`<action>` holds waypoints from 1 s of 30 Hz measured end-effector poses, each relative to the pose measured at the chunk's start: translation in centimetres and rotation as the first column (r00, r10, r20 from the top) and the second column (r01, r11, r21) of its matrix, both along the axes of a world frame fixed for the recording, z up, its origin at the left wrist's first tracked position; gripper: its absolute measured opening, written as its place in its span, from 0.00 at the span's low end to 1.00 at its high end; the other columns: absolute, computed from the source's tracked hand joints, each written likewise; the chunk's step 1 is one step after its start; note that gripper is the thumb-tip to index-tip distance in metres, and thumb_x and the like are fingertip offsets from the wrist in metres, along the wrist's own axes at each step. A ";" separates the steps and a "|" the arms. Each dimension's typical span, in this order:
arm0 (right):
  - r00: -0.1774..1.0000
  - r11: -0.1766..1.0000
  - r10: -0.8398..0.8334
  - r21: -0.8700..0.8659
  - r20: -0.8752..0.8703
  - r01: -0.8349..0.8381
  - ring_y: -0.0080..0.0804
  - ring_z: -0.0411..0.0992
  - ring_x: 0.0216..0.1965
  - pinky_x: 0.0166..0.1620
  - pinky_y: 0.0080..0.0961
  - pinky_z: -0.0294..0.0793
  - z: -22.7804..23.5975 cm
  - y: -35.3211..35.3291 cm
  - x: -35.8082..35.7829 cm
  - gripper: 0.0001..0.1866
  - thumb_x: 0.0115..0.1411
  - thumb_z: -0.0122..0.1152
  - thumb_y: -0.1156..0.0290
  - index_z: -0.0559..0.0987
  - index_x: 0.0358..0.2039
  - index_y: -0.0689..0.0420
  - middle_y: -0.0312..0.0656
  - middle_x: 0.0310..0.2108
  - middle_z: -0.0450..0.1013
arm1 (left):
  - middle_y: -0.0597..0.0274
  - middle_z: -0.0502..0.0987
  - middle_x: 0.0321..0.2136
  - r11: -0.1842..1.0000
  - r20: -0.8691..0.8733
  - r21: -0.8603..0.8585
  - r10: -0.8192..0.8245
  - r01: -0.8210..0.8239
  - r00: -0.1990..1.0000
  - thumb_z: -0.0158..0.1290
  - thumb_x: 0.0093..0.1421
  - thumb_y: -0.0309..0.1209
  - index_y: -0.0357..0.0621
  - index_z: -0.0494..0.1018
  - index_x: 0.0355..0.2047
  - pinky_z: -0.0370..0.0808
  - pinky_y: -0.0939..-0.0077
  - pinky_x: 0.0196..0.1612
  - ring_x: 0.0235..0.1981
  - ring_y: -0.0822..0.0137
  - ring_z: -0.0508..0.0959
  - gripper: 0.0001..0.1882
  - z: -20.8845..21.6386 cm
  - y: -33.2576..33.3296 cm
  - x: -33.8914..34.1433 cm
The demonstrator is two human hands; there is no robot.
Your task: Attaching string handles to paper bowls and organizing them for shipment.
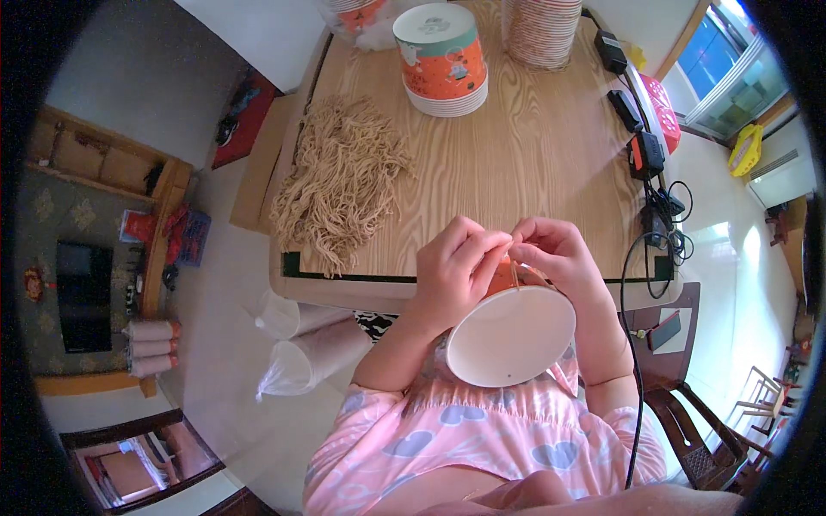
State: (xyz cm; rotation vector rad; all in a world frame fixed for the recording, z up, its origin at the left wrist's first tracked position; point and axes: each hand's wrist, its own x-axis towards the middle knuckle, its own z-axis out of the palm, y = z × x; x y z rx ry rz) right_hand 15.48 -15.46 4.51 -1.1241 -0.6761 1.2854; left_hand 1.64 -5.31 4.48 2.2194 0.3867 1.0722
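A paper bucket (pixel 512 337), white inside and orange outside, is tilted in front of my chest with its open mouth toward me. A small dark hole shows near the lower part of its rim. My left hand (pixel 465 265) and my right hand (pixel 555 254) meet just above the bucket, fingertips pinched together. Between them a thin tan cord (pixel 515 275) runs down to the bucket's upper rim; its end is hidden by my fingers. Left of my hands, a loose heap of tan cords (pixel 344 176) lies on the wooden table (pixel 533 155).
A stack of upside-down orange and green paper buckets (pixel 442 73) stands at the far middle. Behind it to the right is a tall stack of pale containers (pixel 542 34). Power adapters (pixel 645 155) and black cables (pixel 662 215) line the right edge. Wrapped white rolls (pixel 314 357) lie below left.
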 end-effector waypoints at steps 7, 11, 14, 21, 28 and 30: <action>0.894 0.993 0.119 -0.034 0.432 -0.116 0.15 0.63 0.27 0.29 0.16 0.62 -0.4 -1.1 0.4 0.04 0.52 0.60 0.73 0.75 0.26 0.60 0.30 0.24 0.69 | 0.64 0.69 0.22 0.990 0.019 0.130 -0.058 0.055 0.998 0.57 0.49 0.24 0.45 0.73 0.29 0.69 0.74 0.19 0.19 0.66 0.73 0.07 -1.0 -0.1 -1.7; 0.824 0.972 0.214 -0.027 0.524 -0.234 0.15 0.64 0.27 0.30 0.15 0.63 -1.3 -1.4 0.6 0.04 0.53 0.59 0.73 0.75 0.27 0.60 0.30 0.24 0.69 | 0.63 0.70 0.22 0.996 0.041 0.062 0.064 -0.066 0.997 0.57 0.49 0.24 0.43 0.73 0.27 0.69 0.73 0.20 0.20 0.64 0.73 0.05 -1.2 0.4 -2.5; 0.962 0.962 0.248 -0.150 0.119 -0.229 0.14 0.65 0.27 0.30 0.14 0.65 -2.7 -1.3 0.7 0.04 0.55 0.57 0.73 0.75 0.28 0.60 0.30 0.25 0.70 | 0.61 0.70 0.24 0.994 -0.226 -0.102 0.011 -0.035 0.974 0.56 0.51 0.23 0.38 0.72 0.26 0.69 0.78 0.24 0.22 0.69 0.72 0.04 -2.6 2.2 -2.4; 0.966 0.946 0.234 -0.205 -0.106 -0.252 0.13 0.67 0.27 0.30 0.11 0.65 -5.8 -1.4 0.4 0.05 0.57 0.55 0.72 0.73 0.28 0.60 0.29 0.24 0.69 | 0.59 0.73 0.33 0.886 -0.344 -0.410 -0.370 0.217 0.863 0.56 0.50 0.24 0.39 0.72 0.36 0.71 0.74 0.39 0.35 0.66 0.74 0.11 -4.2 2.6 -1.6; 0.941 0.999 0.036 0.019 0.336 -0.046 0.14 0.65 0.28 0.29 0.15 0.64 -0.9 -3.0 -1.1 0.04 0.54 0.58 0.76 0.73 0.25 0.60 0.30 0.25 0.69 | 0.58 0.75 0.36 0.749 -0.173 -0.557 -0.528 0.359 0.832 0.56 0.50 0.22 0.38 0.72 0.39 0.71 0.73 0.44 0.40 0.64 0.75 0.14 -1.0 1.1 -2.7; 0.888 0.988 -0.016 0.147 0.460 -0.058 0.19 0.66 0.27 0.29 0.17 0.64 0.6 -2.7 -0.6 0.03 0.51 0.60 0.78 0.74 0.25 0.61 0.34 0.25 0.69 | 0.59 0.75 0.32 0.750 -0.145 -0.566 -0.500 0.343 0.854 0.56 0.49 0.20 0.39 0.73 0.35 0.71 0.72 0.42 0.37 0.64 0.76 0.10 -0.2 0.9 -3.0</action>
